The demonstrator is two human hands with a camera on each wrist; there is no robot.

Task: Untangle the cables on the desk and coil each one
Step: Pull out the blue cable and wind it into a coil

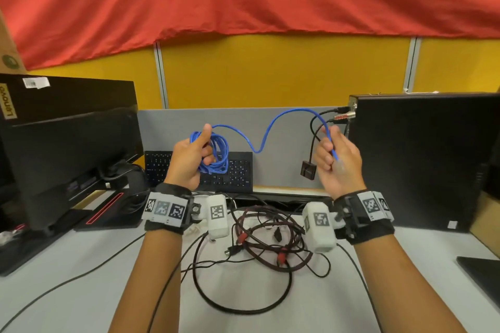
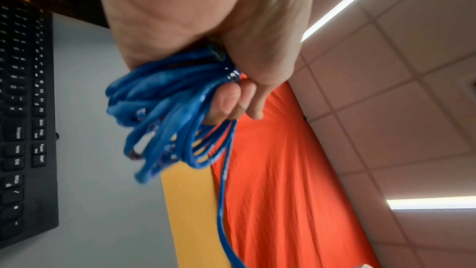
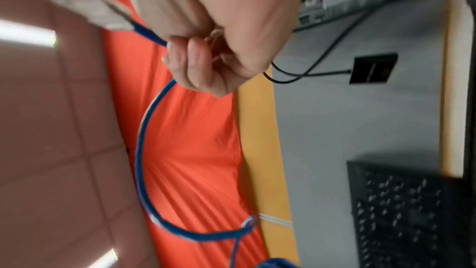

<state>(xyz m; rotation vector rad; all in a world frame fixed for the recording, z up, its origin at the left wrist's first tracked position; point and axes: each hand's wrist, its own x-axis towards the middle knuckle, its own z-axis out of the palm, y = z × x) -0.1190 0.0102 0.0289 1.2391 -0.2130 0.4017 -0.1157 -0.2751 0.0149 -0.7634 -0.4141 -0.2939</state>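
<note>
My left hand [image 1: 193, 155] is raised above the desk and grips a bundle of blue cable loops [image 1: 216, 154], thumb up; the left wrist view shows the coil [image 2: 165, 113] in my curled fingers. A free length of the blue cable [image 1: 273, 124] arcs across to my right hand [image 1: 334, 159], which grips it near the clear plug end [image 1: 339, 166]. The right wrist view shows that plug [image 3: 85, 5] sticking out behind my fist. A tangle of dark red and black cables [image 1: 270, 235] lies on the desk below both wrists.
A black keyboard [image 1: 240, 170] leans against the grey partition. A monitor's back [image 1: 73, 154] stands left, a black computer tower [image 1: 422, 159] right, with black cables and a small black box [image 1: 308, 170] hanging from it. A dark flat object [image 1: 484, 273] lies at the right edge.
</note>
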